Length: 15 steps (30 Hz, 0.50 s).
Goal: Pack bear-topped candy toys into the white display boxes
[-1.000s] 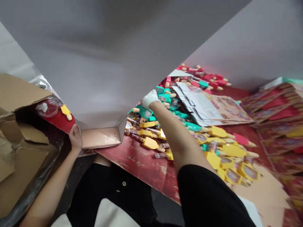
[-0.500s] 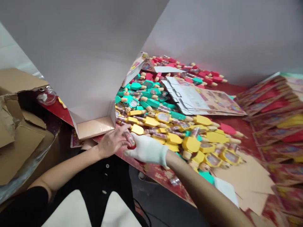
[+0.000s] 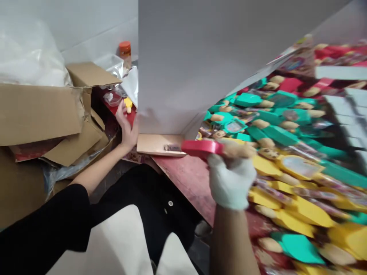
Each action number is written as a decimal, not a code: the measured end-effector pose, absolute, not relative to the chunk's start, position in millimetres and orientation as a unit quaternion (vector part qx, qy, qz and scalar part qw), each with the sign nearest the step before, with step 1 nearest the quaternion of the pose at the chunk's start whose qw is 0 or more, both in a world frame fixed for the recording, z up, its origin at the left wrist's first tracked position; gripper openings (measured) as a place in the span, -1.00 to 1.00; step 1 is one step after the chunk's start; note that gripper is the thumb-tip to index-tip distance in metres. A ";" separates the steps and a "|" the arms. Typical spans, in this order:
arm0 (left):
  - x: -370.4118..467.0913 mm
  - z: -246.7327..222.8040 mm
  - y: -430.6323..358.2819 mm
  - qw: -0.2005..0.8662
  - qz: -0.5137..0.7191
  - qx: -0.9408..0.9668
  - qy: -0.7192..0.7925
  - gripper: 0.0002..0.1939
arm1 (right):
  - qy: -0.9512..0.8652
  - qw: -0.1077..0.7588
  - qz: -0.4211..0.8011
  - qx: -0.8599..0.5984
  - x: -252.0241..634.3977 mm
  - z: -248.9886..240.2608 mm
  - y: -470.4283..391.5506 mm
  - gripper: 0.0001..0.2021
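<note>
the right hand [image 3: 231, 179], in a white glove, is clenched around the beige stick end of a red toy [image 3: 202, 147] shaped like an ice lolly, holding it level just above the red table [image 3: 186, 177] with its red body pointing toward the box [image 3: 160, 144]. the box is a grey carton standing open at the table's near edge, its tall flap [image 3: 200, 57] raised and hiding much of the view; inside, on the pale floor, one small piece already lies, too blurred to name. the left hand [image 3: 126, 126] is bare and rests open against the box's left side, fingers spread, gripping nothing that can be made out, seemingly steadying the carton. beside that hand a small yellow piece [image 3: 128, 104] and a clear cup [image 3: 113, 98] sit on the table, and further left stands a torn cardboard carton [image 3: 43, 110] with plastic wrap. to the right the table is heaped with more toys [image 3: 286, 152] in teal, yellow and red, all blurred. judging from this, the step in hand looks like the carry: the red toy is out of the heap, touching nothing but the glove, and just beside the box mouth. the next move would call for sliding it under the raised flap without knocking it, keeping it flat, laying it on the box floor next to the piece there, and only then loosening the fingers, while the left hand keeps the box from shifting.
</note>
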<state>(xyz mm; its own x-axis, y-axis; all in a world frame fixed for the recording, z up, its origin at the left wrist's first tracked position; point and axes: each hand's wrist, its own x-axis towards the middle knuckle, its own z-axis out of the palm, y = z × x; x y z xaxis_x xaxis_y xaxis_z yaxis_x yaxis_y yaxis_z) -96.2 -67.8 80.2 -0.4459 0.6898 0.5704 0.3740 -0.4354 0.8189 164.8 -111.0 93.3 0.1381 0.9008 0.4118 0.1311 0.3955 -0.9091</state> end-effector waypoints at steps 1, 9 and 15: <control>-111.3 78.8 -50.9 0.136 0.668 0.521 0.514 -0.32 | -0.608 0.606 0.305 -0.411 143.4 92.7 -96.9 -0.72; -113.4 49.2 -7.4 0.292 0.669 0.513 0.453 -0.35 | -0.709 0.530 0.266 -0.382 58.0 40.5 -20.5 -0.70; -106.0 49.6 -6.9 0.302 0.656 0.534 0.439 -0.37 | -0.815 0.334 0.251 -0.401 70.3 89.8 -12.4 -0.77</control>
<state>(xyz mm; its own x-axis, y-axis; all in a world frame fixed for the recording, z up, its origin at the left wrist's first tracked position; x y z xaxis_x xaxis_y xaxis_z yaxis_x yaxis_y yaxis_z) -106.0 -6.9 49.6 -0.2469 0.8657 0.4354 0.0723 -0.4316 0.8992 70.3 -12.4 89.8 -0.4548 0.8215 0.3440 0.4863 0.5527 -0.6768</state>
